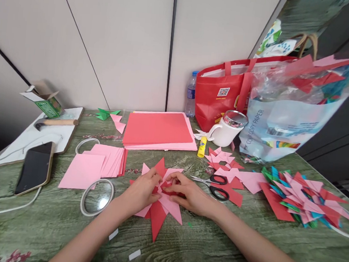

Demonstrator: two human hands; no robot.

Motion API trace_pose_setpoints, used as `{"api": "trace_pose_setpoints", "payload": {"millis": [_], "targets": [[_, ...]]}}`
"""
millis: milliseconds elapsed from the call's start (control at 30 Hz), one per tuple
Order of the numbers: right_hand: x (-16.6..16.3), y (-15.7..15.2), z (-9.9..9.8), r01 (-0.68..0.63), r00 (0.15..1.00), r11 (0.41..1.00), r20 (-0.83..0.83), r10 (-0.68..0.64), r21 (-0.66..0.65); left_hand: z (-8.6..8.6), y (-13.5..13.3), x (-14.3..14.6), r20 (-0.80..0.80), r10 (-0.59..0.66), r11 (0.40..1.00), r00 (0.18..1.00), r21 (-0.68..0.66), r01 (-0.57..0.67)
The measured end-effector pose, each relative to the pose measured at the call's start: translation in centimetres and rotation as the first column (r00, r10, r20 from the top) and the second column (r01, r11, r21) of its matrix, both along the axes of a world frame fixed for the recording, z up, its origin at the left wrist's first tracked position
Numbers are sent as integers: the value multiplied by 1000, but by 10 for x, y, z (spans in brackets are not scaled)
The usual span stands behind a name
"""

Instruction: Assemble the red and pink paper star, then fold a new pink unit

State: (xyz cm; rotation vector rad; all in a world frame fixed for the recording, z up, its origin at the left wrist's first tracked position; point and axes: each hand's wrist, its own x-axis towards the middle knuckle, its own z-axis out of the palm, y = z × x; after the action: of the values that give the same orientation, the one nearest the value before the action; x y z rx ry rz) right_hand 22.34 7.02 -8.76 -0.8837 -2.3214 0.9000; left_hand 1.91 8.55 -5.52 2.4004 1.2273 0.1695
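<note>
A folded paper star (157, 224) with red and pink points lies on the table in front of me. My left hand (144, 188) is closed on its left side, thumb and fingers near the centre. From the other side my right hand (188, 192) pinches at the middle, its fingers curled over a red fold. The fingers hide part of the star's centre. Black-handled scissors (218, 185) lie just right of my right hand, over pink and red paper pieces. A roll of tape (110, 199) sits beside my left forearm.
Pink paper squares (81, 169) lie left, red and pink sheets (159, 129) behind. A phone (35, 169) and hammer (59, 123) are far left. Toward the right stand a glue stick (202, 147), white mug (224, 131), red bag (218, 94) and a pile of paper stars (306, 197).
</note>
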Motion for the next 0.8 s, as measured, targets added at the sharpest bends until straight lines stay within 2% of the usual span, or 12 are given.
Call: {"api": "trace_pose_setpoints", "payload": {"millis": [133,333,800], "targets": [[0,0,0,2,1000,1000,-4,-2,-2,1,0,-5,4,-100,995,995,6,100],[1,-1,4,0,1000,1000,-7,0,-13,-1,2,-4,-20,-123,992,992,15,124],[0,-1,8,5,1000,999,-13,-5,-32,-16,1,-8,-29,-240,957,970,161,242]]}}
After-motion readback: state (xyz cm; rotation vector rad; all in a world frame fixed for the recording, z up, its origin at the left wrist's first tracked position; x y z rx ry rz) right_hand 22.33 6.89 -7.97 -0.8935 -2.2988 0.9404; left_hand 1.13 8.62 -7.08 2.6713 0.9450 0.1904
